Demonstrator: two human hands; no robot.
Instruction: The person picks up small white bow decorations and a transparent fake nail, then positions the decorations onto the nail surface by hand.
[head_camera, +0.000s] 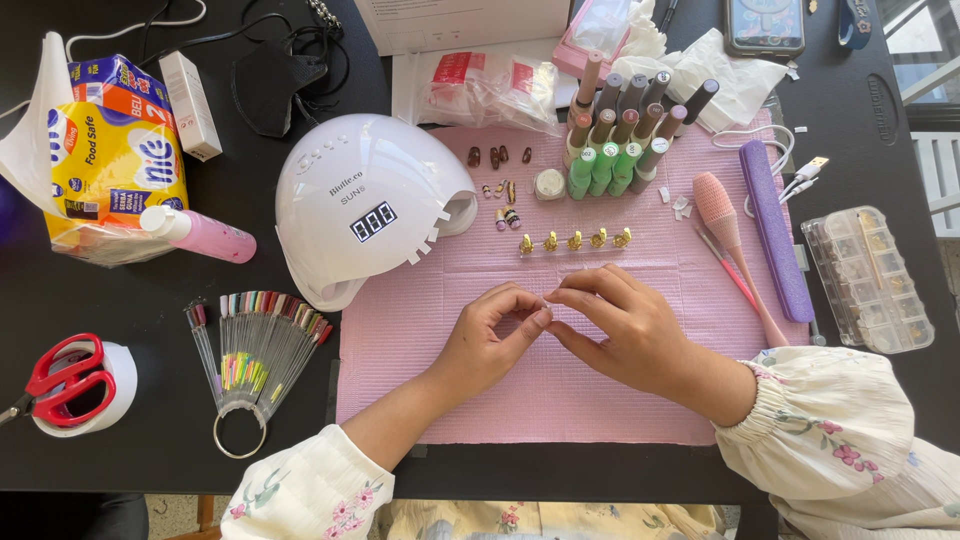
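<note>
Cream floral sleeves enter from the lower edge of the frame, and both hands meet at the centre over the pink disposable mat (600, 400) that covers the black counter (150, 420). Left hand (490, 340): fingers curled, with thumb and forefinger tips brought together. Right hand (625, 325): fingers (570, 296) extended leftward, tips touching the left fingertips; whether a small item is pinched between them cannot be determined. Directly above the hands, in the middle of the mat, lies a row of five small gold nail stands (575, 241). Above that row, loose dark and brown nail tips (497, 156) lie beside a small round white jar (549, 184). Upper centre holds a cluster of gel polish bottles with green and brown bodies (620, 130). Left of centre, a white dome-shaped nail lamp with a digital display (365, 205) overlaps the mat's left edge. Lower left holds a fan of colour swatch sticks on a metal ring (255, 345) and red-handled scissors (62, 378) resting on a white tape roll (118, 392). At right lie a pink brush with a long handle (728, 225), a purple nail buffer block (776, 230) and a clear compartmented plastic box (868, 280). A pink bottle with a white cap (200, 234) lies at upper left.
</note>
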